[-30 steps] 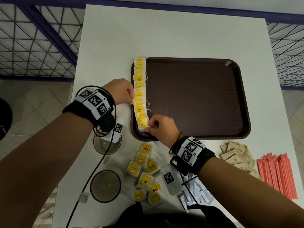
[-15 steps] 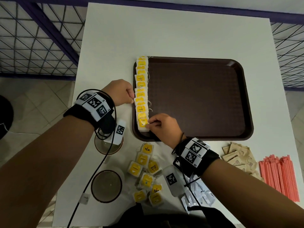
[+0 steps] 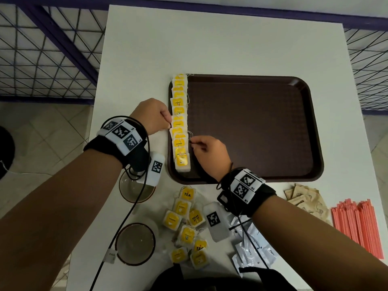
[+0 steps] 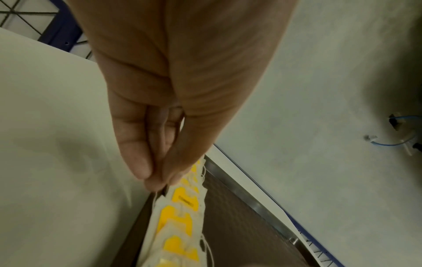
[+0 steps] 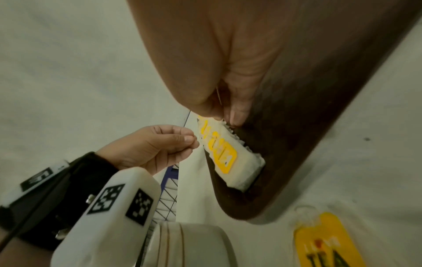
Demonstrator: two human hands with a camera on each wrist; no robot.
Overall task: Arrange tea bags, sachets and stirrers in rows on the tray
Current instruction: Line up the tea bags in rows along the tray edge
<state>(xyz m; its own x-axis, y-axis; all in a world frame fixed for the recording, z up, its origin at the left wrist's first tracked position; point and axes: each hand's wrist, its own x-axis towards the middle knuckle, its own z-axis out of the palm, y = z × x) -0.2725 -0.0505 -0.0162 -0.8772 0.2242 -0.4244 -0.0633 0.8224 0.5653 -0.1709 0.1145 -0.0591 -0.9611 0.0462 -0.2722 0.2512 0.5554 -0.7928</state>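
The right hand (image 3: 206,152) has shifted up the tea bag row (image 3: 180,122) (running away from the person along the tray's (image 3: 252,127) left edge), apparently pinching a string; the left hand (image 3: 150,116) pinches the row's outer edge.

White table (image 3: 210,43), brown tray (image 3: 252,127), loose tea bags (image 3: 186,225), sachets (image 3: 306,200), red stirrers (image 3: 357,225), two glasses (image 3: 134,242)

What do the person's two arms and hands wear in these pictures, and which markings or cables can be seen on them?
Both forearms are bare, without sleeves or gloves. The left hand has a black wrist strap carrying white blocks printed with black square codes. A thin black cable loops from it and runs toward the person. The right hand has the same kind of black strap with white coded blocks.
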